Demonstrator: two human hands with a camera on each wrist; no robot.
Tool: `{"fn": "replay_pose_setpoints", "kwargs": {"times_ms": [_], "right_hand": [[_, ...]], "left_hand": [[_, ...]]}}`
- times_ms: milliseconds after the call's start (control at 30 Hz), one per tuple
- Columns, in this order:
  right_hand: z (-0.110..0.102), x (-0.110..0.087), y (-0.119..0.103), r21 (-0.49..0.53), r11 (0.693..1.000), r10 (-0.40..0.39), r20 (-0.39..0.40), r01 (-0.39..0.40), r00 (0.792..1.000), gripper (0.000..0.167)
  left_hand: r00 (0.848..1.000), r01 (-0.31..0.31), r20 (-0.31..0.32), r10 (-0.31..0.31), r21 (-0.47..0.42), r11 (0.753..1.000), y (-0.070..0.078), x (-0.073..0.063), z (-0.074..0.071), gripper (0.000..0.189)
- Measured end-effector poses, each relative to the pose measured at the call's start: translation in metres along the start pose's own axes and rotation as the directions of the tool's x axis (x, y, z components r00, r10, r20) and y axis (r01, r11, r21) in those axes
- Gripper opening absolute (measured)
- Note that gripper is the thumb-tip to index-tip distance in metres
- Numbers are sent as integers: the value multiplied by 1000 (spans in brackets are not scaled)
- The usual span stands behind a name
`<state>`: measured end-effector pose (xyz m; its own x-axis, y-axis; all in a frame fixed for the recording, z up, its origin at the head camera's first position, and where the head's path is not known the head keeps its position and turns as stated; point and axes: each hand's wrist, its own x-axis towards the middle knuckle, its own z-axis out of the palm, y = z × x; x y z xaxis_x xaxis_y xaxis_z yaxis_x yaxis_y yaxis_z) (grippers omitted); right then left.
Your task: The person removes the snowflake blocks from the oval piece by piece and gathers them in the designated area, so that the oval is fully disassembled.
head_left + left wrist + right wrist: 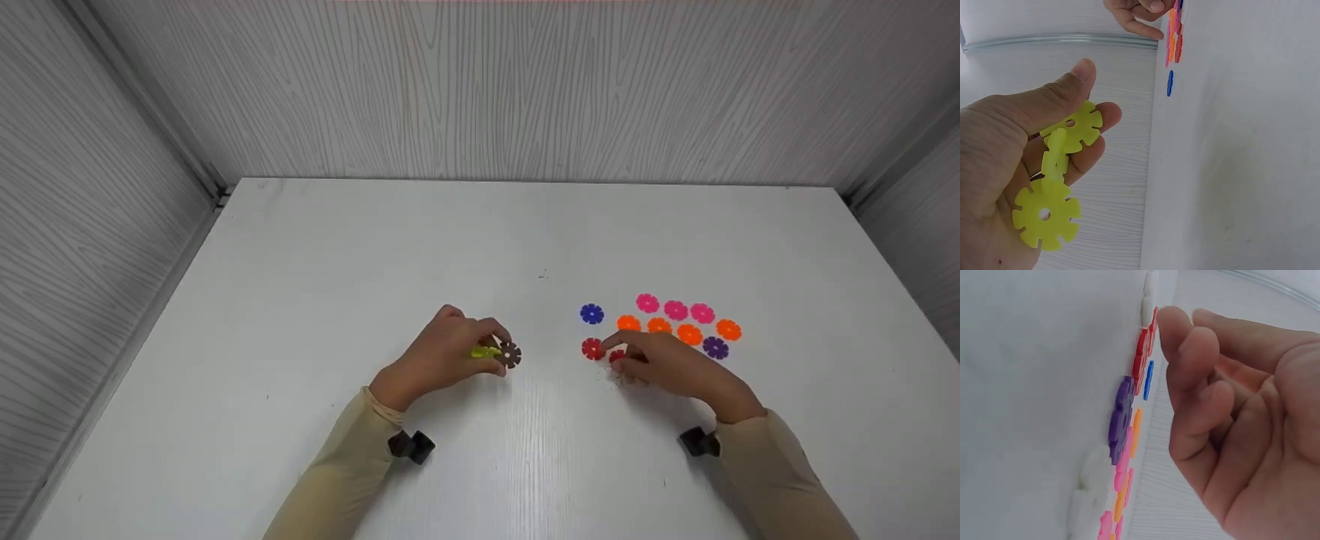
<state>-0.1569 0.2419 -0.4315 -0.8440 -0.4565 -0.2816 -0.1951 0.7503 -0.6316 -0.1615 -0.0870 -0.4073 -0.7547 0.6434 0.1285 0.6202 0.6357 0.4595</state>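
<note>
My left hand (448, 352) holds a joined chain of yellow notched plastic discs (1047, 216), with the thumb over one disc and the fingers behind. In the head view, a brown notched disc (508, 355) shows at its fingertips. My right hand (1241, 399) hovers low over the table, fingers bent, with nothing visible between the fingertips. Under and beside those fingers lie two red notched discs (592, 349), one partly hidden by the hand. A purple disc (1121, 421) lies close to the hand too.
Around the right hand lie pink discs (676, 310), several orange discs (689, 334) and a blue disc (592, 313). White discs (1088, 492) show in the right wrist view. Wood-grain panels (480, 90) wall the white table (337, 247) at the back and sides.
</note>
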Motion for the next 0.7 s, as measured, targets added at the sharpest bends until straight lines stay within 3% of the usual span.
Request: {"fn": "replay_pose_setpoints", "kwargs": {"times_ms": [367, 467, 700], "right_hand": [[0, 1, -3, 12, 1000, -23, -60, 24, 998, 29], [0, 0, -4, 23, 999, -41, -65, 43, 997, 29], [3, -1, -11, 17, 994, -109, -109, 111, 988, 30]], "left_hand": [[999, 46, -31, -45, 26, 999, 3, -2, 1, 37], [997, 74, -10, -74, 2, 997, 4, -1, 2, 36], [995, 80, 64, -75, -72, 994, 7, 0, 5, 33]]}}
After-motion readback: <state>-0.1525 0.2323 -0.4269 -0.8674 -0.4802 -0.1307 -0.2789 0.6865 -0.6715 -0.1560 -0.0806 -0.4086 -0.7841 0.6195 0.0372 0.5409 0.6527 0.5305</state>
